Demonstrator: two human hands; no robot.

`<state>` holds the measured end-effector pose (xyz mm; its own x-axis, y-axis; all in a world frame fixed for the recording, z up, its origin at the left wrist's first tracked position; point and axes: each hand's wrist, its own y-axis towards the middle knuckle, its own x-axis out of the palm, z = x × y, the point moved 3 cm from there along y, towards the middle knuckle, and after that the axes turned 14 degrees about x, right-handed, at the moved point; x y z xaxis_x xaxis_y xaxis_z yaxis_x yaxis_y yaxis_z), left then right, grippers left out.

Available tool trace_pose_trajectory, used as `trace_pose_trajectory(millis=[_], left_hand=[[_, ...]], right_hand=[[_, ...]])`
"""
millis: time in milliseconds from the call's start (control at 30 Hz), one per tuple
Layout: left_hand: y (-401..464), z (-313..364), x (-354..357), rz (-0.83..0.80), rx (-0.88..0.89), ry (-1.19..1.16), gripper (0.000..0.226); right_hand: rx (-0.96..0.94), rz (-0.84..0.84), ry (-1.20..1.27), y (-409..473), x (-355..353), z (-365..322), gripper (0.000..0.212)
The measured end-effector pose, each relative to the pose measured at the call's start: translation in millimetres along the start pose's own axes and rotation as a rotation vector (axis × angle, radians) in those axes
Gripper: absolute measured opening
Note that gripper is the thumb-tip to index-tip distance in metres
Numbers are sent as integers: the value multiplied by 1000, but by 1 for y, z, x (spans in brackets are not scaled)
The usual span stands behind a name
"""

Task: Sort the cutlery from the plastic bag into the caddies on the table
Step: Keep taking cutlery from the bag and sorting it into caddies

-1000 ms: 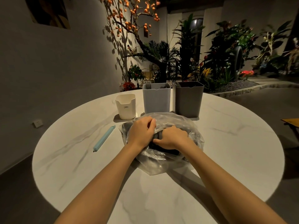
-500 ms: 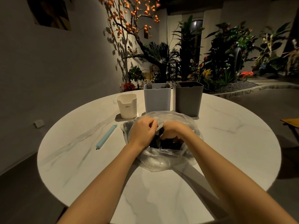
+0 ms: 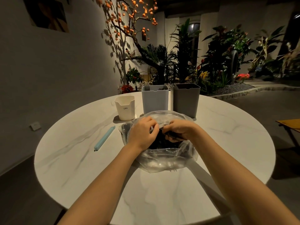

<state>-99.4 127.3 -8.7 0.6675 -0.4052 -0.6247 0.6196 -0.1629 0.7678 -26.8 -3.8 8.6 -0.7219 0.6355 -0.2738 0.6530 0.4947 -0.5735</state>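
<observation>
Since a moment ago, right hand (image 3: 180, 129) has lifted, now gripping dark cutlery (image 3: 172, 137) at the plastic bag (image 3: 162, 159) mouth mid-table; left hand (image 3: 142, 132) pinches the bag's rim, near three far caddies (image 3: 155, 101).

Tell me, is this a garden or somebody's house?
Probably an indoor room with a planted garden corner, maybe a café or courtyard. A round marble table stands by a plain wall; beyond it grow leafy plants and a tree with orange fruits.
</observation>
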Motion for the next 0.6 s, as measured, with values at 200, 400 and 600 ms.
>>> trace_pose_trajectory(millis=[200,400,600], left_hand=[[-1,-8,7,-196,-89,68,22],[-1,-9,10,-367,-205,241,30],[2,-7,11,-318,-103,248,38]], right_hand=[[-61,259,-445,-7,-8,2,13],[-169,345,-530,-12,-12,13,22],[-204,298,-593,-26,-30,29,22]])
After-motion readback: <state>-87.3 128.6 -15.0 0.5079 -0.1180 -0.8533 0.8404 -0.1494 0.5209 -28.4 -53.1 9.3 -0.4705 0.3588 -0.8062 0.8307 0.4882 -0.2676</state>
